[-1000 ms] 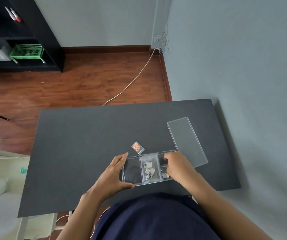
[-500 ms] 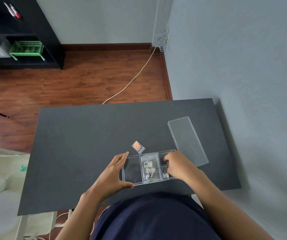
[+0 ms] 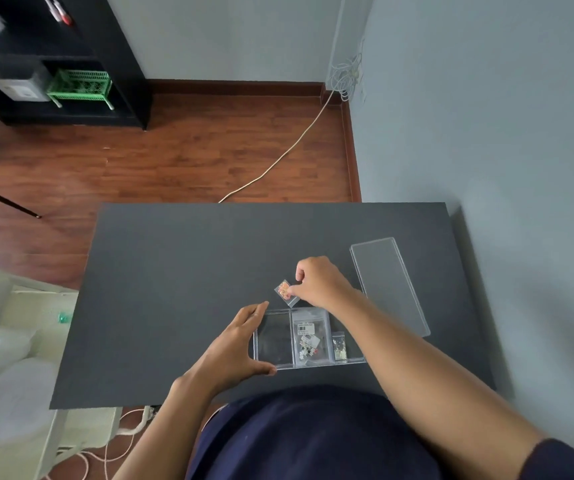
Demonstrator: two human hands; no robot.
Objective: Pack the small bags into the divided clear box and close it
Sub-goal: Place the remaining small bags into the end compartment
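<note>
Wood flooring and grey walls surround a dark worktop (image 3: 181,271), seen from the head camera. Near its front edge sits the divided clear box (image 3: 308,337), lid off; the lid (image 3: 387,285) lies apart toward the right edge, likely parked until packing ends. The left hand (image 3: 235,344), spread, braces the box's left wall, apparently to stop it sliding. The right hand (image 3: 316,282) is fingertips-down on the orange bag (image 3: 286,292) just behind the box; whether it has pinched it yet, I cannot tell. Two bags (image 3: 308,341) fill the middle and right compartments; the left one looks free.
</note>
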